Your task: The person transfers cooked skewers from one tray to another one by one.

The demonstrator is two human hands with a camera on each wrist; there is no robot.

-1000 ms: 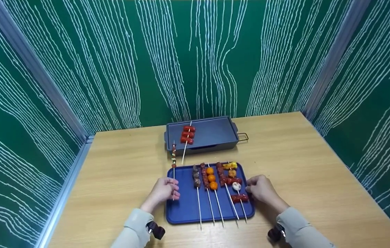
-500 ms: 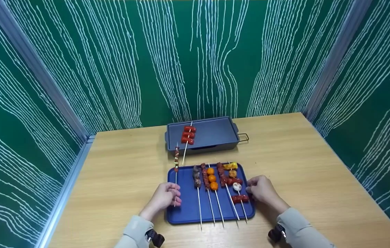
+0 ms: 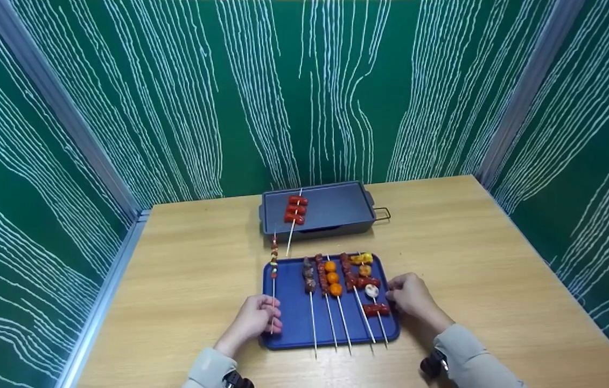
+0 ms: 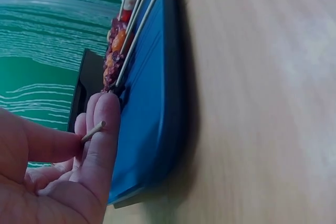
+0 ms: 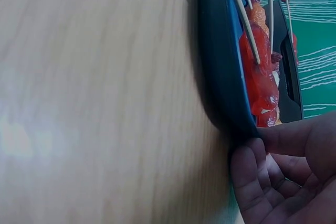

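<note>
My left hand pinches the lower stick of a thin meat-and-vegetable skewer between thumb and fingers, over the left side of a blue tray. In the left wrist view, the stick's end pokes out between thumb and fingers. At the tray's right edge, my right hand grips the rim, thumb on top and fingers outside, as the right wrist view shows. On the tray lie a dark meat skewer, red meat skewers, a skewer of orange balls and a mixed skewer.
Behind the tray stands a dark grey grill with a wire handle at its right. A skewer of red sausages lies on its left part, stick hanging over the front. Green patterned panels surround the wooden table.
My left hand has drawn the thin skewer back toward me, so its tip has come off the grill's front corner toward the tray. The right hand stays on the tray rim.
</note>
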